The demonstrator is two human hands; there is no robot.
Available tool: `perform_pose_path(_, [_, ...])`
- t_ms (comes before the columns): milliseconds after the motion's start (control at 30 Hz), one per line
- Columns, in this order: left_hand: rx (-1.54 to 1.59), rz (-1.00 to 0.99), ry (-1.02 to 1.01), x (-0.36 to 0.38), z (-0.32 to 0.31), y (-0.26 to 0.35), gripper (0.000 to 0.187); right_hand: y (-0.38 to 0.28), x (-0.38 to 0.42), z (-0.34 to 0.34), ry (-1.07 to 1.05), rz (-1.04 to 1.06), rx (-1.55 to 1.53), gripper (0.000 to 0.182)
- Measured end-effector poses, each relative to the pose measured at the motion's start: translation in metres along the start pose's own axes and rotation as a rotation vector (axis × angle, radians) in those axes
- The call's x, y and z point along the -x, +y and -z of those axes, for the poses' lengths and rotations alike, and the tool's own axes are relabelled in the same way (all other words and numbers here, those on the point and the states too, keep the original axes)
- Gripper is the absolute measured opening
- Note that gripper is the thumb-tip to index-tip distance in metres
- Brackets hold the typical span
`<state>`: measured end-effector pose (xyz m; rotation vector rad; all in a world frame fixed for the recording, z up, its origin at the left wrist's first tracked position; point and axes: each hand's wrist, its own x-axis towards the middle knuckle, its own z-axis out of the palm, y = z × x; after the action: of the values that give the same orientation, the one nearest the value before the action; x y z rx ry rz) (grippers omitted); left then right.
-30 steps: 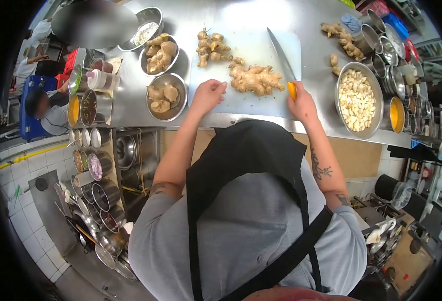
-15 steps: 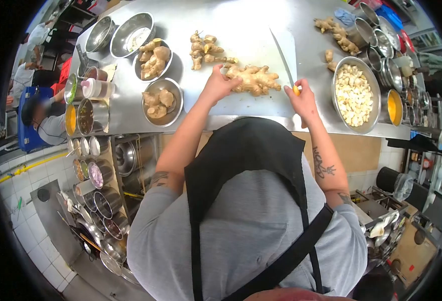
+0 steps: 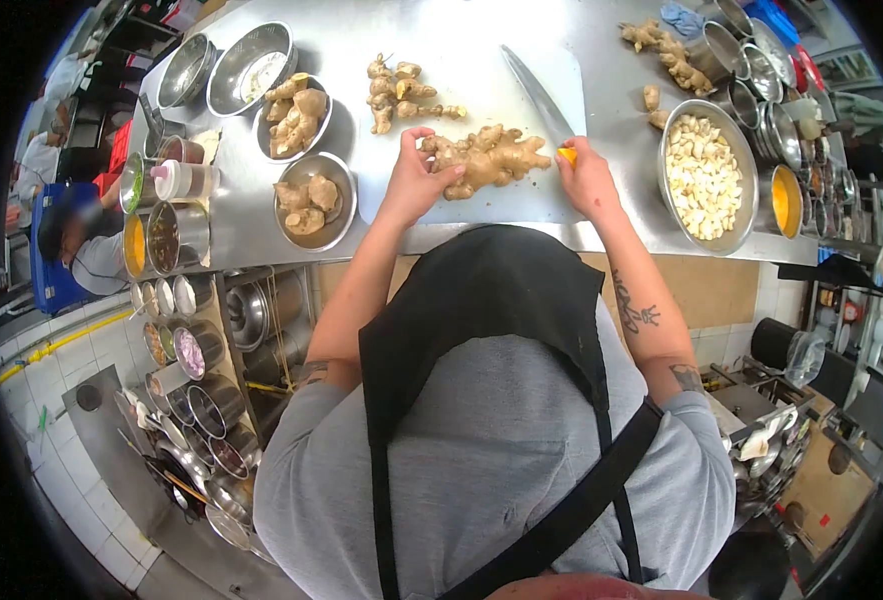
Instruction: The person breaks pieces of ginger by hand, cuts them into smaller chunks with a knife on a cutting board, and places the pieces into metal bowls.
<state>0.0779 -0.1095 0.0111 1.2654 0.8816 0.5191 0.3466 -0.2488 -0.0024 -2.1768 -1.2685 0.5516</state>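
A large knobbly ginger root (image 3: 493, 162) lies on the white cutting board (image 3: 551, 207) in front of me. My left hand (image 3: 416, 185) grips its left end, thumb on the near side and fingers on the far side. In my right hand (image 3: 589, 182) is a knife (image 3: 536, 90) with a yellow handle, closed in my fingers. Its blade points away and to the left over the board, beyond the root's right end. More ginger (image 3: 396, 95) sits at the board's far left.
Left of the board, a metal bowl (image 3: 349, 215) contains ginger pieces, and another bowl (image 3: 325, 125) has larger ones. On the right stands a wide bowl (image 3: 751, 205) of pale peeled pieces. Further ginger (image 3: 676, 60) and several metal pots lie at the far right.
The knife's blade has swung left and its broad side shows more. My left hand and the ginger root have shifted slightly left; the whole view has shifted a little too.
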Motion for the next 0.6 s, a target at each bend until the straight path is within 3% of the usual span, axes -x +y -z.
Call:
perform_pose_path(67, [-0.017,-0.051,0.029,-0.001,0.003,0.004,0.069,-0.003,0.001,0.001,0.021,-0.025,-0.057,0.036])
perform_pose_path(167, [-0.013,-0.096,0.066,-0.011,0.013,0.004,0.068,-0.021,0.006,0.02,-0.112,-0.218,-0.058,0.043])
perform_pose_path(367, [0.075,0.073,0.146,-0.019,0.015,-0.005,0.075,0.006,0.009,0.019,-0.082,-0.136,-0.002,0.047])
perform_pose_path(467, [-0.052,0.135,0.138,-0.015,0.016,-0.01,0.082,0.013,0.007,0.013,-0.07,-0.05,0.031,0.044])
perform_pose_path(600, [-0.187,0.177,0.125,-0.007,0.015,-0.013,0.08,0.003,0.01,0.014,-0.078,-0.109,0.018,0.042])
